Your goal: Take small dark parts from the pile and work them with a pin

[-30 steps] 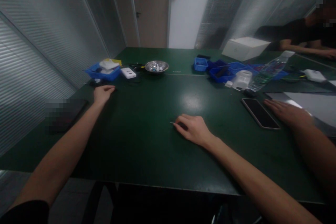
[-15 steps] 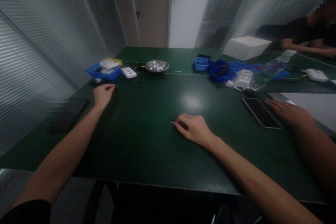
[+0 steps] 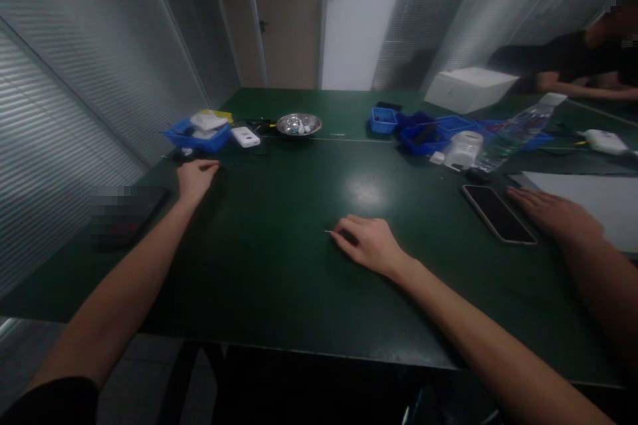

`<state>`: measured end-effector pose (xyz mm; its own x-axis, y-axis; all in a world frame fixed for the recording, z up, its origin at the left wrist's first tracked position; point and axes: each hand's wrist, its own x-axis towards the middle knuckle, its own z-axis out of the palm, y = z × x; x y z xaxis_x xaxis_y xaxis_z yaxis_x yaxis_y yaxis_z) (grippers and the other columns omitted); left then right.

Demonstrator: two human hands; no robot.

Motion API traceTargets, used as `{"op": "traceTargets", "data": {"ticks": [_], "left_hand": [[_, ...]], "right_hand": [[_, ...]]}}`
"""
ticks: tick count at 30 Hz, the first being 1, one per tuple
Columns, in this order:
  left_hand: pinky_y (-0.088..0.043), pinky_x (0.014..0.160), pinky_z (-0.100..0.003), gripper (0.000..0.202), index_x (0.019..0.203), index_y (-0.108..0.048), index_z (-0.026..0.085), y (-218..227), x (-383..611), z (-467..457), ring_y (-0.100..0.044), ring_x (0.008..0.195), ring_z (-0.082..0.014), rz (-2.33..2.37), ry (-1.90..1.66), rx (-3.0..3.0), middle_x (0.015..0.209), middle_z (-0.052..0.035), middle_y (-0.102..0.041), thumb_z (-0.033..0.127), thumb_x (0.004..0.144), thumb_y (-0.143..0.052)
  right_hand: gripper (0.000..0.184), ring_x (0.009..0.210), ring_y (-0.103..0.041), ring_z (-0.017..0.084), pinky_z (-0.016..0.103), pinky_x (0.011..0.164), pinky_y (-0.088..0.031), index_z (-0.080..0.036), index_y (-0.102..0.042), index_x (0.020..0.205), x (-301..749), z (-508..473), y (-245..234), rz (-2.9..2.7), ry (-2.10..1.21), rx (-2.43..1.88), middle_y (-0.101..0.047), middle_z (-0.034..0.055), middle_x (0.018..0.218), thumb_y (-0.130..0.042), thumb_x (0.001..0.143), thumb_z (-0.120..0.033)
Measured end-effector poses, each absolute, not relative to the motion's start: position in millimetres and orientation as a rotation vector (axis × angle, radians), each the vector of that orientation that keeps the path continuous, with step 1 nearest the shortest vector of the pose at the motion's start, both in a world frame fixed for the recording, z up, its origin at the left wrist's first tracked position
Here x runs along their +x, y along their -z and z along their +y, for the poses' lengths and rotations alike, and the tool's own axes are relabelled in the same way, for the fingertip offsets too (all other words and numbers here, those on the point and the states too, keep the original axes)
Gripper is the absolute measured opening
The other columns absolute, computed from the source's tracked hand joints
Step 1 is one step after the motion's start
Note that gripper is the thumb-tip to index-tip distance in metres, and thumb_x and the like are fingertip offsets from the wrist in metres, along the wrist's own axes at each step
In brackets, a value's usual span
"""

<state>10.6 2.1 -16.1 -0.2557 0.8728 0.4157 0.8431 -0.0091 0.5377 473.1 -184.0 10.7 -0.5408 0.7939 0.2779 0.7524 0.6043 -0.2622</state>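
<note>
My left hand [image 3: 195,178] rests on the green table [image 3: 279,265] at the left, in front of a blue basket [image 3: 199,139]. Its thumb and forefinger are pinched together; whatever lies between them is too small to make out. Near the middle of the table, my right hand [image 3: 367,242] lies on its side with thumb and forefinger closed. A thin, pale, pin-like piece [image 3: 327,232] sticks out to the left from those fingertips. Its kind cannot be told.
A steel bowl [image 3: 299,125] with small items stands farther back, beside a white device [image 3: 246,137]. Toward the right are blue bins [image 3: 423,136], a plastic bottle [image 3: 518,133], a phone [image 3: 498,214] and another person's hand [image 3: 558,212] by a white sheet [image 3: 593,192].
Both my hands keep their places and pinches. At the right, the white sheet beside the other person's hand has shifted slightly to the left.
</note>
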Motion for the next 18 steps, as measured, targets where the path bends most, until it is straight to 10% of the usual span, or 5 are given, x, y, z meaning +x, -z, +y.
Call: {"op": "traceTargets", "data": {"ticks": [18], "left_hand": [[-0.054, 0.083, -0.032, 0.033, 0.119, -0.078, 0.016, 17.3, 15.2, -3.5, -0.071, 0.079, -0.0227, 2.210, -0.932, 2.013, 0.103, -0.0093, -0.078, 0.026, 0.093, -0.061]], "right_hand": [[0.026, 0.071, -0.060, 0.014, 0.026, 0.062, -0.034, -0.021, -0.067, 0.100, 473.5, -184.5, -12.1, -2.478, -0.176, -1.250, -0.070, 0.0034, 0.090, -0.048, 0.105, -0.039]]}}
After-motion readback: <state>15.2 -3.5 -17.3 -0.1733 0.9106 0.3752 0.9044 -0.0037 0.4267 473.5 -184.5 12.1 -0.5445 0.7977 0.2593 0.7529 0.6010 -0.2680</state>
